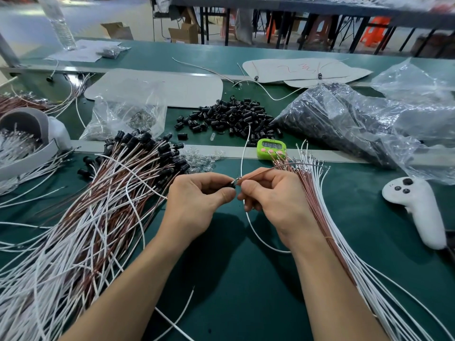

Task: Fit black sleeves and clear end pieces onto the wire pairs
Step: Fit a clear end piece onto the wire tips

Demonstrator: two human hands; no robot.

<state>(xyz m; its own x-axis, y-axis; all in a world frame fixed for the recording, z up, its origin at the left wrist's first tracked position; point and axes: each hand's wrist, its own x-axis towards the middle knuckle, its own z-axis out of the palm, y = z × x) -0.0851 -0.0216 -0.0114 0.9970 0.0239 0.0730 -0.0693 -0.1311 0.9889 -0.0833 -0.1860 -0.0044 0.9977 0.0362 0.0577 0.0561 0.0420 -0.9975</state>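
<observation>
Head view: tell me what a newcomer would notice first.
At the centre, the left hand pinches a small black plastic sleeve while the right hand pinches a thin brown wire at its mouth. To the left sprawls a big heap of white and brown wire pairs, and behind the hands lies a pile of loose black sleeves.

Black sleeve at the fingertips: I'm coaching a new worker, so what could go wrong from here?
The left hand pinches the black sleeve; it could slip and drop among the finished wires. The right hand holds the wire pair near its bare tips, which might bend instead of entering.
</observation>
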